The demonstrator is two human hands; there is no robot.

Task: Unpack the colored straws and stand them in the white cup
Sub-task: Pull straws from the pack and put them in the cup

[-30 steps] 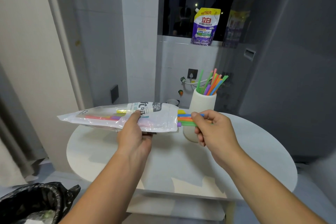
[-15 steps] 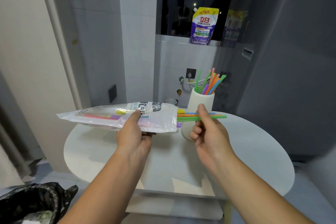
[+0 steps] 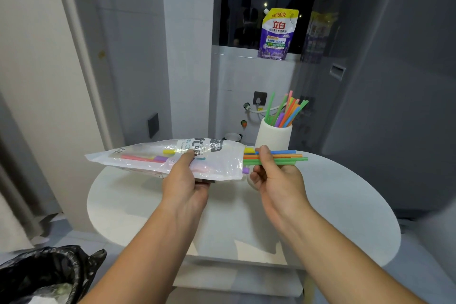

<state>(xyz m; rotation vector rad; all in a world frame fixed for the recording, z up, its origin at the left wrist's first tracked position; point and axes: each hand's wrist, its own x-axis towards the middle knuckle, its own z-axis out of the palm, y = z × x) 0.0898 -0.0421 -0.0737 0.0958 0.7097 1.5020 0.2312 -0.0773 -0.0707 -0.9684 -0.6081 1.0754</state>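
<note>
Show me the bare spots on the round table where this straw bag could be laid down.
The table is bare along its near edge, on its left side below the bag, and on its right side beyond the white cup. Crowded only at the back, where the cup stands behind the right hand pinching straws.

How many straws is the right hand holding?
4, it seems: blue straw on top, orange straw under it, two green straws lowest, all pinched by the right hand at the bag mouth. The greens overlap; more may hide.
</note>
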